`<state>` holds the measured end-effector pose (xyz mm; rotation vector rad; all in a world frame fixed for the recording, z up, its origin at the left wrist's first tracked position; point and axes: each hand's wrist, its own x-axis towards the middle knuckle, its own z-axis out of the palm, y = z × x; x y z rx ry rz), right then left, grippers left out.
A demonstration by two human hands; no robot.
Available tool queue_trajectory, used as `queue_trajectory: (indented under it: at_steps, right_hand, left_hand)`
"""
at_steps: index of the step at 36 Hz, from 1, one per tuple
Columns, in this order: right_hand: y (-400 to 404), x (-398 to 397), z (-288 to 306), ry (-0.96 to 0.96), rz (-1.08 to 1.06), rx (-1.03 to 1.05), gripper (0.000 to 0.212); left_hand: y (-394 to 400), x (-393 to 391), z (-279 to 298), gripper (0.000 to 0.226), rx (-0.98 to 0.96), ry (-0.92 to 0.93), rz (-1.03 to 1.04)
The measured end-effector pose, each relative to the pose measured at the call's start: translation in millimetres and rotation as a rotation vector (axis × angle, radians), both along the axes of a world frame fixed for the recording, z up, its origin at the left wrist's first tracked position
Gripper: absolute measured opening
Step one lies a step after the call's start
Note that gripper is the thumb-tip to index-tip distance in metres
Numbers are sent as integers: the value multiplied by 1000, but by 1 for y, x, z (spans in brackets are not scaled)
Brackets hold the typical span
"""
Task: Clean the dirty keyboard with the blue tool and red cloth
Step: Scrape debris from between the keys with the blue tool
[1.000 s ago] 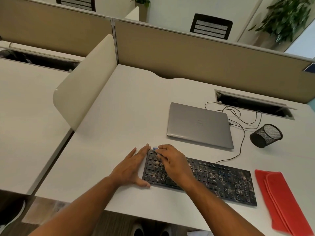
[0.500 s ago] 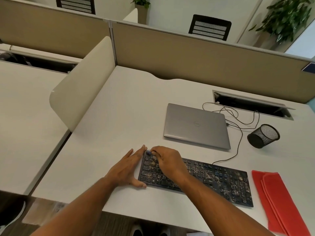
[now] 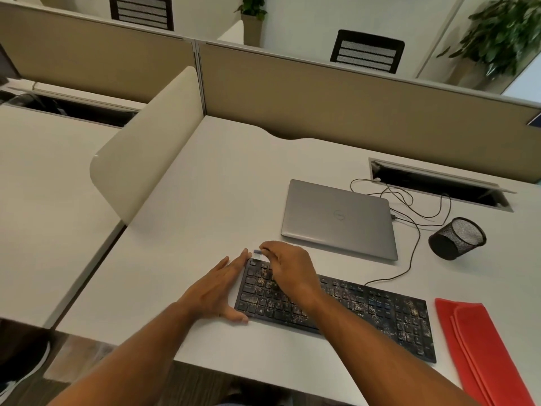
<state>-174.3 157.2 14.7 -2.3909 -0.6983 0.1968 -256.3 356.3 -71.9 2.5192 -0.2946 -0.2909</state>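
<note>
— Where's the keyboard sitting?

— Flat on the white desk, close to the front edge. Black, speckled all over with pale crumbs. Its long axis runs left to right, with the right end angled nearer the person and the left end farther back.

— And the hands?

— The left hand lies flat against the keyboard's left end, fingers straight and pointing away, thumb along the near corner, gripping nothing. The right hand is curled over the top-left keys and pinches the blue tool in its fingertips. Only a small bluish tip pokes out leftward, just past the far-left corner; how the rest of it lies I can't tell.

— The cloth?

— The red cloth lies folded at the right, just beside the keyboard's right end, nobody touching it. Behind the keyboard there's a closed grey laptop, and a black mesh cup tipped on its side.
</note>
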Motion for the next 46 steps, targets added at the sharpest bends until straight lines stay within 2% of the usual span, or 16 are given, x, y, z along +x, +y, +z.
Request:
queue_trajectory:
  at_steps: [6, 11, 15, 19, 21, 25, 30, 36, 43, 46]
  right_hand:
    - [3, -8, -1, 61, 155, -82, 19]
    - [4, -4, 9, 8, 80, -43, 17]
    - [11, -8, 2, -13, 129, -175, 20]
    - [13, -14, -5, 8, 159, -202, 20]
    - [13, -14, -1, 22, 129, -160, 18]
    - [14, -8, 3, 18, -73, -56, 20]
    - [16, -16, 0, 80, 11, -133, 21]
    - [20, -16, 9, 50, -81, -27, 20]
    - [21, -22, 2, 9, 73, -212, 20]
    - [19, -17, 5, 44, -32, -112, 19]
  left_hand:
    - [1, 0, -2, 150, 2, 1, -15]
    - [3, 1, -2, 151, -32, 1, -28]
    - [6, 2, -3, 153, -42, 10, -44]
    - [7, 2, -6, 153, -41, 13, -45]
    - [7, 2, -7, 154, -53, 13, -36]
    - [7, 2, -6, 154, -67, 8, -30]
    - [8, 3, -9, 156, -46, 4, -35]
    - [9, 3, -10, 156, -32, 5, -27]
    - [9, 3, -11, 157, -27, 21, -24]
    - [9, 3, -12, 157, -23, 19, -19]
